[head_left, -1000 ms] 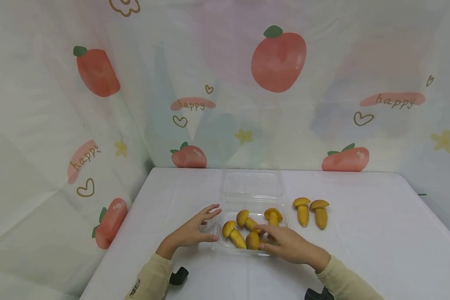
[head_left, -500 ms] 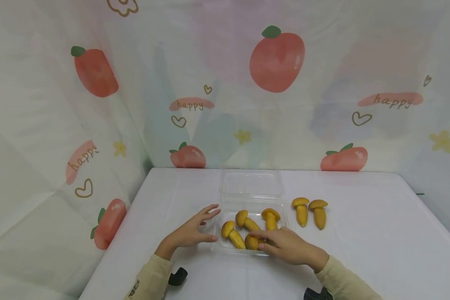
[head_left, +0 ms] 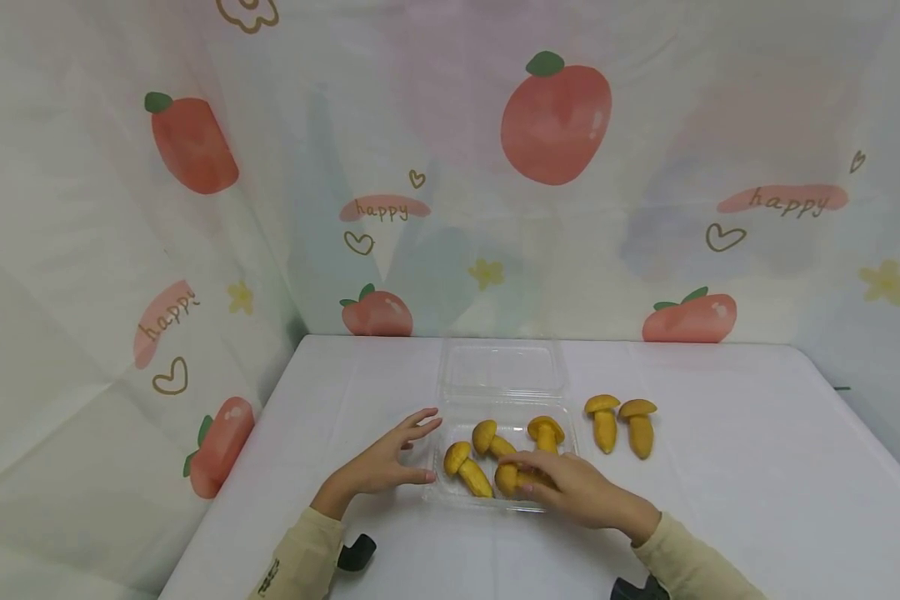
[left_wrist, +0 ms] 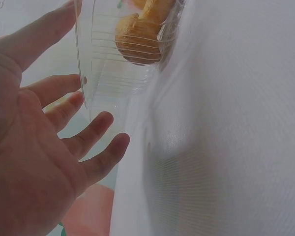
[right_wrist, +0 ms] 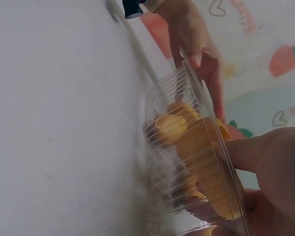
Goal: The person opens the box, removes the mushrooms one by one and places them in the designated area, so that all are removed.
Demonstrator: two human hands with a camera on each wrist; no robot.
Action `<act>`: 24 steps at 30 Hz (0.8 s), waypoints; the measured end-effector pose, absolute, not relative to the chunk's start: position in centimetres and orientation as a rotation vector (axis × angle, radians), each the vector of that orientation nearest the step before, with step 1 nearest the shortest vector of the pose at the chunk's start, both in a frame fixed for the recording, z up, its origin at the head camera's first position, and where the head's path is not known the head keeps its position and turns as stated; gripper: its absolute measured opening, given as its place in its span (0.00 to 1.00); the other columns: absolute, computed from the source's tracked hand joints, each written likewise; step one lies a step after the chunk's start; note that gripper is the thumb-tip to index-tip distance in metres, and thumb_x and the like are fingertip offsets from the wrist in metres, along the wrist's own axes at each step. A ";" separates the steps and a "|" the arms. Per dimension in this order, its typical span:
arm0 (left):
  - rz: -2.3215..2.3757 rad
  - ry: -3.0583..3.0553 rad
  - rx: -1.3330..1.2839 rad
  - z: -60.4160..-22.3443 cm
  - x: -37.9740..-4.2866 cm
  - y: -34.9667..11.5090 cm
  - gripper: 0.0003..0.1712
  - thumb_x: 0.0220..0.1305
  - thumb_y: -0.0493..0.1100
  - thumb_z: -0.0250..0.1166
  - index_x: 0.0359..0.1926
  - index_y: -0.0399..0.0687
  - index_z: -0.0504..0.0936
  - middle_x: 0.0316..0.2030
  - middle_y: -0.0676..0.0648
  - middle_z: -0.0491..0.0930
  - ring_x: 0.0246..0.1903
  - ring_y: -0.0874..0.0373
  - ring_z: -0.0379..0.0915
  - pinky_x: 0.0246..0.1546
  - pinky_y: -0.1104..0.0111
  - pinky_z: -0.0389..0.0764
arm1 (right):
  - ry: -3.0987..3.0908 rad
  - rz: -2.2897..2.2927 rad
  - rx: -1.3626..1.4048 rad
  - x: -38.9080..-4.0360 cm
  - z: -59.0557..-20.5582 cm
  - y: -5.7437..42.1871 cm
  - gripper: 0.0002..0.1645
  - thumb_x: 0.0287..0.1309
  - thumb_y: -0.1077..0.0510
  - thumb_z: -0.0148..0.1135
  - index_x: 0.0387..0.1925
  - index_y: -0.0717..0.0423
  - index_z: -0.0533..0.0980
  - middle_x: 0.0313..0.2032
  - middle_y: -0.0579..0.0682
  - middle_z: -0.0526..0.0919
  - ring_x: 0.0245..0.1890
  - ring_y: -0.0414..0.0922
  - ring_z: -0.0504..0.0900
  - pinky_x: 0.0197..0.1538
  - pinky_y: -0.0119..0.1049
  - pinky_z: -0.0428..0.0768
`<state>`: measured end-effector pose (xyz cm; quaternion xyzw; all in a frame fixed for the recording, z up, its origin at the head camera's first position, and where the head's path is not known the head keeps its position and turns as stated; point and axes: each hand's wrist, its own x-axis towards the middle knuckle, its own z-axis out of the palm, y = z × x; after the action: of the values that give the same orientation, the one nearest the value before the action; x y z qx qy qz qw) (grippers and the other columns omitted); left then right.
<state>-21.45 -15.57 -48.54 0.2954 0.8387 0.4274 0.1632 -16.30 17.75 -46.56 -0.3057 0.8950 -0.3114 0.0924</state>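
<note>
A clear plastic clamshell box (head_left: 437,500) lies with its lid (head_left: 504,368) folded back. Several yellow-brown mushrooms lie inside, among them one at the left (head_left: 468,471), one at the back (head_left: 492,439) and one at the right (head_left: 545,431). My right hand (head_left: 581,489) reaches over the front right rim and pinches a mushroom (head_left: 507,481) between thumb and fingers; its stem is partly hidden. My left hand (head_left: 381,461) is at the box's left side, fingers spread and thumb by the rim. In the left wrist view, the fingertips meet or nearly meet the clear wall (left_wrist: 105,81).
Two more mushrooms, a nearer-left one (head_left: 604,423) and its neighbour (head_left: 641,428), lie on the white table (head_left: 735,467) right of the box. A fruit-printed cloth (head_left: 450,167) hangs behind and to the left. Black pieces (head_left: 357,552) show beside both forearms.
My right fingers have shifted slightly over the front mushroom, and more of its stem shows now. The right mushroom wobbled a little left and back. My left hand has stayed in place.
</note>
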 end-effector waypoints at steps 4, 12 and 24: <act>1.215 2.391 0.841 -48.6 -21.5 -15.6 0.48 0.63 0.45 0.72 0.78 0.42 0.58 0.80 0.43 0.49 0.79 0.40 0.47 0.70 0.40 0.66 | 2.663 -0.990 -0.887 -16.3 -46.6 17.8 0.25 0.73 0.49 0.56 0.68 0.45 0.71 0.57 0.47 0.83 0.53 0.44 0.82 0.53 0.43 0.82; 1.219 2.386 0.848 -48.4 -21.3 -15.6 0.48 0.63 0.44 0.72 0.78 0.41 0.58 0.80 0.41 0.49 0.78 0.39 0.49 0.70 0.39 0.66 | 2.657 -1.302 -0.882 -16.5 -46.7 18.1 0.22 0.73 0.58 0.56 0.65 0.51 0.71 0.61 0.49 0.79 0.62 0.39 0.75 0.63 0.40 0.78; 1.210 2.383 0.836 -48.5 -21.5 -15.6 0.48 0.64 0.45 0.71 0.78 0.43 0.57 0.81 0.43 0.48 0.78 0.38 0.49 0.71 0.40 0.65 | 2.634 -1.508 -0.946 -17.1 -46.6 18.5 0.23 0.74 0.62 0.53 0.68 0.54 0.70 0.63 0.55 0.78 0.61 0.28 0.73 0.62 0.23 0.75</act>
<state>-21.48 -15.60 -48.53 0.2943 0.8386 0.4257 0.1698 -17.08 18.53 -46.56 -0.2976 0.8283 -0.4743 -0.0187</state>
